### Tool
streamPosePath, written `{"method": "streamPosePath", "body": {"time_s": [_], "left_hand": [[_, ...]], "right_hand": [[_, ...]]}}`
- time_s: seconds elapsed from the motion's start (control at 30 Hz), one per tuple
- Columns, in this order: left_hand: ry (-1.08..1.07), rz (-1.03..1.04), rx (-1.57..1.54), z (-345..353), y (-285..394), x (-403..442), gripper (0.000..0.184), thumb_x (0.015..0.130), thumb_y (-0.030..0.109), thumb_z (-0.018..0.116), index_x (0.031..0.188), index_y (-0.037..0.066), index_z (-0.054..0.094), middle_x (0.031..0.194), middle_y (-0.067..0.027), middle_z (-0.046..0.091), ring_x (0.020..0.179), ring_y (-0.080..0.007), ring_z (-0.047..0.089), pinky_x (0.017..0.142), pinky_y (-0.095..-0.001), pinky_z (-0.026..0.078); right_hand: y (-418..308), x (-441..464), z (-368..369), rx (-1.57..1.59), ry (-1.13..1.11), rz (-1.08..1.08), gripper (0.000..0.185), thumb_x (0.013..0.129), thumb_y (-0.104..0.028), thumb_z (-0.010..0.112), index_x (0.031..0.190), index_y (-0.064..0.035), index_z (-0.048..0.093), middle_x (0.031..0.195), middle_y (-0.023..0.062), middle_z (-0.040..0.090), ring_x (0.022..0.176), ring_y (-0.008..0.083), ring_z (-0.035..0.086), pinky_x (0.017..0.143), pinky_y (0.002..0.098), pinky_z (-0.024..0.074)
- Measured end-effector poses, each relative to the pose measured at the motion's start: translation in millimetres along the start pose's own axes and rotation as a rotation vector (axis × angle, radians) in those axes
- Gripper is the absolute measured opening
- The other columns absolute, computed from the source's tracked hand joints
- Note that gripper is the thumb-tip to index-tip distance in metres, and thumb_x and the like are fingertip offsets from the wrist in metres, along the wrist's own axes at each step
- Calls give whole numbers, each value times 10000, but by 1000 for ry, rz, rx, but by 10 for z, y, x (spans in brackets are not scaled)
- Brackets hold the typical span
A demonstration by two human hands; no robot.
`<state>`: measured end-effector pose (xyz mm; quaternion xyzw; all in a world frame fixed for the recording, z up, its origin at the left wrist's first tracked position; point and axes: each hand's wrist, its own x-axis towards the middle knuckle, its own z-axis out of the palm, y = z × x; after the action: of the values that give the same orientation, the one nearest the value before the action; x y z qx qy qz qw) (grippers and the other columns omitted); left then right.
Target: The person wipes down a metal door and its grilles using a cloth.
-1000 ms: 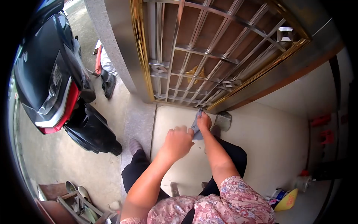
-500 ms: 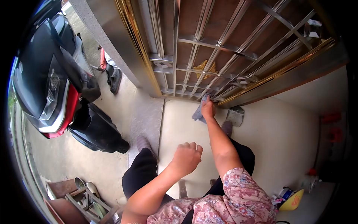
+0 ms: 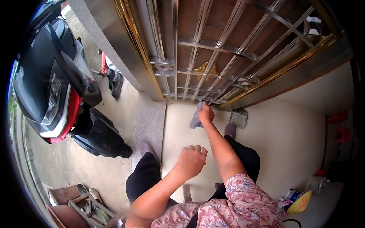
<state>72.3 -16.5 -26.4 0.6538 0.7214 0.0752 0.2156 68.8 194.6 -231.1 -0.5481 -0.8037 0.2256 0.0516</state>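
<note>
1. Head view: the grey cloth [image 3: 196, 116] lies ahead of the body, at the foot of the metal door [image 3: 216, 47]. Its upper end appears to touch the lowest bars; its looser end hangs back over the pale floor [image 3: 182, 146].
2. The cloth's long axis runs from the door's lower edge back toward the person, slanting a little left.
3. The right hand [image 3: 206, 114] is the nearer one, its fingers closed on the cloth's upper part from the right side.
4. The left hand [image 3: 191, 161] is curled into a loose fist, well apart from the cloth and closer to the body, with nothing seen in it.
5. The stone block [image 3: 239, 117] sits right of the cloth, near the door and just beside the right foot [image 3: 230, 130].
</note>
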Motion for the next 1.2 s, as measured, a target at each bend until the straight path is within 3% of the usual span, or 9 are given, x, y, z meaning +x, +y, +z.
{"method": "streamPosePath", "body": {"time_s": [0.23,0.33,0.47,0.67,0.77,0.87,0.97,1.07,1.2], "left_hand": [[-5,1,-13,-30,-6,-12,380,743,285,712,1001,70,535,894,-104,552,844,-279,599,719,-403,476],[14,16,-2,4,2,5,377,741,280,712,998,69,535,887,-105,550,837,-282,597,705,-402,474],[2,-5,0,1,-14,-2,377,738,277,712,999,70,536,881,-106,547,835,-284,596,699,-401,471],[12,11,4,-38,25,3,383,747,284,704,1014,68,534,904,-105,548,854,-282,594,713,-402,473],[8,16,2,-61,40,1,383,752,285,700,1016,65,533,911,-104,551,858,-280,595,722,-401,475],[15,1,22,-37,27,-12,378,753,285,700,1008,63,532,897,-101,556,845,-277,598,724,-397,480],[15,-5,39,-13,26,11,372,751,283,702,997,61,532,882,-101,560,832,-277,601,721,-396,483],[22,8,24,-54,35,27,365,751,277,704,987,59,533,877,-105,564,832,-283,605,718,-399,484],[11,14,-7,-97,41,12,361,753,263,706,984,48,530,884,-115,563,847,-298,605,720,-405,483]], "right_hand": [[119,146,-25,-232,405,-175,316,864,-123,502,1159,-30,567,823,159,627,724,332,652,586,419,530],[132,234,-71,-191,368,-151,281,880,-118,482,1132,-29,571,840,162,631,737,334,654,587,422,530],[45,302,-87,-47,6,111,254,886,-201,502,1075,-49,579,1000,206,658,893,372,650,752,469,517],[-19,289,-300,26,-113,255,250,884,-231,487,1019,-59,607,988,187,675,948,372,640,820,466,497],[108,238,-26,-74,-12,105,250,899,-229,460,1004,-66,618,982,163,681,935,364,644,805,463,500],[174,237,86,-19,15,106,288,858,-298,561,1073,-109,596,987,156,672,945,377,632,799,492,492],[43,154,-91,-108,-121,84,258,915,-231,429,1052,-73,579,935,173,679,903,340,658,755,463,511],[-49,-7,52,-118,-110,-8,247,895,-222,460,1069,-86,569,961,163,671,888,336,655,741,461,514],[-53,23,192,19,210,-200,277,856,-149,494,1119,-86,557,1006,158,648,883,330,649,733,454,519]]}}
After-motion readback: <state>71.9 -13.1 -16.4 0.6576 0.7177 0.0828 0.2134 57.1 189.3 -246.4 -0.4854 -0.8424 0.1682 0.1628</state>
